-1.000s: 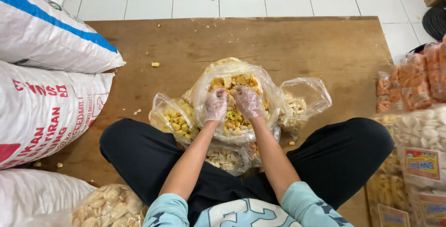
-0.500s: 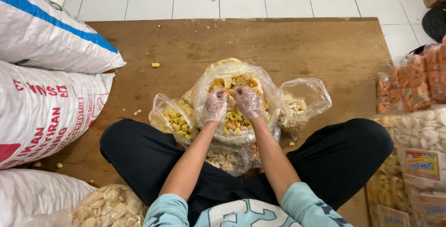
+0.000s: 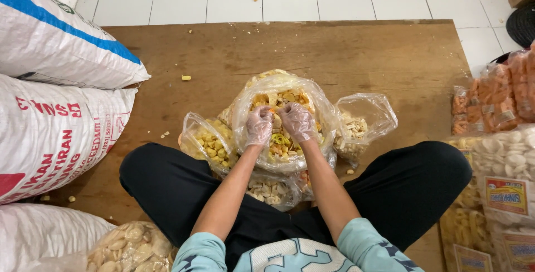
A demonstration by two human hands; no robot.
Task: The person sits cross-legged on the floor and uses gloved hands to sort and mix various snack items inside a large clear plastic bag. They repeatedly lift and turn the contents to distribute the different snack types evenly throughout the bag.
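Clear bag of mixed crackers (image 3: 281,117), head view: sits on the wooden board (image 3: 345,55) near its front edge, betw. the seated person's knees, mouth folded open. Left hand (image 3: 259,125) & right hand (image 3: 297,121), both in thin plastic gloves, are inside the bag mouth, fingers curled down into the yellow and tan pieces; whether they pinch any piece cannot be told, fingertips hidden. Just left of it, touching: smaller bag of yellow pieces (image 3: 207,141). Just right: near-empty clear bag (image 3: 365,117) w/ a few pale crackers. In front, against the lap: bag of pale pieces (image 3: 270,190). White woven sacks (image 3: 53,110) line the board's left edge; packed snack bags (image 3: 496,102) lie off its right edge. Loose crumbs (image 3: 186,77) toward the far left of the board. Judged good practice for the mixing in hand: keep both hands low inside the rim, lift & turn gently so brittle pieces don't break or spill over the folded edge
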